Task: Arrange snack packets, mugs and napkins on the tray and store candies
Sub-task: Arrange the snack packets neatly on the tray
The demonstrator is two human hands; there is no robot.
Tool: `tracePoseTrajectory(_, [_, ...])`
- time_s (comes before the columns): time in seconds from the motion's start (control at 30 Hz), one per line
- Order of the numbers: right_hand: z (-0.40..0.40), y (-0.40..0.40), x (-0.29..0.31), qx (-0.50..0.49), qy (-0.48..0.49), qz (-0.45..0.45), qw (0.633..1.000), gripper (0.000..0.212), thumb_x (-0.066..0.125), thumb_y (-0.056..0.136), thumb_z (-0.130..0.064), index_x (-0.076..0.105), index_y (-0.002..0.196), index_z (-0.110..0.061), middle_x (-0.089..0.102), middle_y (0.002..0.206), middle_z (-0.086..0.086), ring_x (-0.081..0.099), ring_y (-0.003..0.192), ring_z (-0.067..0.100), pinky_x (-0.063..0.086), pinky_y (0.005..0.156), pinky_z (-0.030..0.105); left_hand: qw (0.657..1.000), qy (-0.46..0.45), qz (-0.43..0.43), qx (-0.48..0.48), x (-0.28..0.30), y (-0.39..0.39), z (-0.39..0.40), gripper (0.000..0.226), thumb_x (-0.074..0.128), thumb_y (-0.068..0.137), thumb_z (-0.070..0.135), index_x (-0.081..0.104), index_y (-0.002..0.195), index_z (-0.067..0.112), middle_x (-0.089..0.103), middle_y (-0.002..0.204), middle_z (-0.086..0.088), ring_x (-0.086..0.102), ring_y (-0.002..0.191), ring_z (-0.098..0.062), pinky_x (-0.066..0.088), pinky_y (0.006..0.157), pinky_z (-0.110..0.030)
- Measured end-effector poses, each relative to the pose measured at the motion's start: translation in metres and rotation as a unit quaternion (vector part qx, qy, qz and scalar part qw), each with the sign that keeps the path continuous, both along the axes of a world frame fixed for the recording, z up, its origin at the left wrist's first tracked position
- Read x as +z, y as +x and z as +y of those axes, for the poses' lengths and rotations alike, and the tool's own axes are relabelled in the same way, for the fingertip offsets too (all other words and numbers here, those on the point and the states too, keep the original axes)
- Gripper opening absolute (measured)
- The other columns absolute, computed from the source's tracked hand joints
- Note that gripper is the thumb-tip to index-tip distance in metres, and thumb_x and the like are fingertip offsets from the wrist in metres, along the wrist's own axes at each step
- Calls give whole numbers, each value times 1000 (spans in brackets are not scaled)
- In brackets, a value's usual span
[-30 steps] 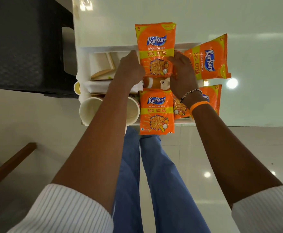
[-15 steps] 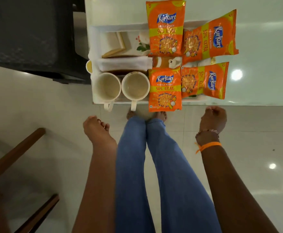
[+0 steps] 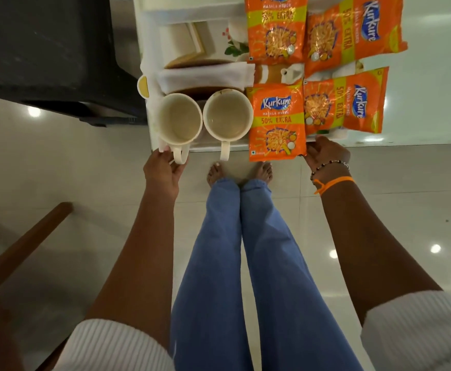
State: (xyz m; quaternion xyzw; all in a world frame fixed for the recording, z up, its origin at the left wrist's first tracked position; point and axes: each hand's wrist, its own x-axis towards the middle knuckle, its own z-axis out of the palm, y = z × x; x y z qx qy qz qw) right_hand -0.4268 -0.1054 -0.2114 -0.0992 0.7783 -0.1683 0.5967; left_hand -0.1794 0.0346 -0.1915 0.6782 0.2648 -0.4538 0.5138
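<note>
Two hands grip the tray's (image 3: 208, 149) near edge: left hand (image 3: 163, 170) by the mugs (image 3: 179, 119), right hand (image 3: 326, 155) beside the packets (image 3: 276, 119). Four packets fill its right half; a folded napkin (image 3: 205, 76) lies behind the two mugs.

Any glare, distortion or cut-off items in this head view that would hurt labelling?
Head view: ceiling lights make bright spots on the glossy floor and a sheen on the snack packets; the wide lens bows the tray edge; the top packet is cropped by the frame; both mugs stay sharp, while the sleeves look soft.
</note>
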Motion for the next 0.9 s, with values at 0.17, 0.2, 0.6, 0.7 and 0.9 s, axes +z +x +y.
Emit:
tracePoseTrajectory(0.17, [-4,0,-3,8,-20,44,999,41,42,94,-1,37,133,9,45,141,24,50,127,34,48,97,32,997,33,-56,-37,-10,2,4,32,48,91,-4,54,122,0,62,101,-11,60,98,-24,55,73,-26])
tracePoseTrajectory(0.2, [-5,1,-2,9,-17,47,999,41,42,94,-1,37,133,10,44,141,25,49,128,35,47,99,33,996,34,-62,-45,-7,0,3,32,48,91,-3,54,122,-1,62,98,-9,60,95,-22,55,70,-24])
tracePoseTrajectory(0.6, [-47,-48,4,-11,-39,95,995,30,48,91,-2,43,65,-15,52,27,-16,57,41,7,50,73,26,993,22,-72,-97,-1,-36,-48,18,47,92,0,56,108,2,61,96,-10,56,99,-26,51,68,-25])
tracePoseTrajectory(0.7, [-77,-69,7,-27,-72,78,994,29,47,91,0,44,66,-15,51,27,-19,53,30,-3,50,52,17,991,19,-83,-101,0,-56,-83,11,46,92,-1,54,97,4,57,87,-11,55,95,-27,54,61,-21])
tracePoseTrajectory(0.9, [-148,-112,14,-13,-141,58,988,32,49,87,10,48,60,-8,54,28,-14,53,31,-5,47,37,8,994,6,-79,-79,-3,-111,-152,13,46,91,-4,54,98,4,58,90,-12,55,98,-27,55,62,-20])
